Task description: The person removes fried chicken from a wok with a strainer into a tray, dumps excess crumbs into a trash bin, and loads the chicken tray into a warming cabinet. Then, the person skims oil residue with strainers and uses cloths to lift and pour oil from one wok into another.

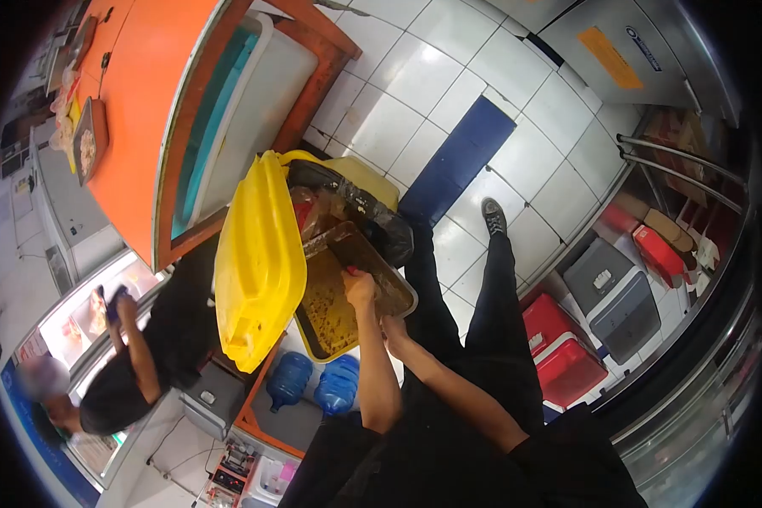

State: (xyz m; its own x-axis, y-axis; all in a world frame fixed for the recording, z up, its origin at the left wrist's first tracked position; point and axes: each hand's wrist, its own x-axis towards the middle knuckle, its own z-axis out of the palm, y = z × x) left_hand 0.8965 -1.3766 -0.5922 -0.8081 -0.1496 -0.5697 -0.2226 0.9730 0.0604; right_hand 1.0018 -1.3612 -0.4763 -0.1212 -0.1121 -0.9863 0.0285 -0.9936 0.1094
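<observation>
A baking tray [326,317] with brown crumbs and residue is tilted over the mouth of a yellow bin [364,179]. My left hand [360,288] is closed over the tray's inner surface around a small red-ended thing [351,270], whose remaining part I cannot make out. Lower down, my right hand [394,333] grips the tray's near rim, its fingers partly hidden. The bin's yellow lid [262,262] stands open on the left. Inside, a black bag [385,233] lines the bin, with crumpled plastic [317,212] showing beyond the tray.
An orange table [135,110] borders the left side. Two blue water jugs [289,381] are below the tray. A red cool box [563,351] and a grey one [614,296] sit right. Another person [157,347] stands at left. White tiles [415,72] cover the floor.
</observation>
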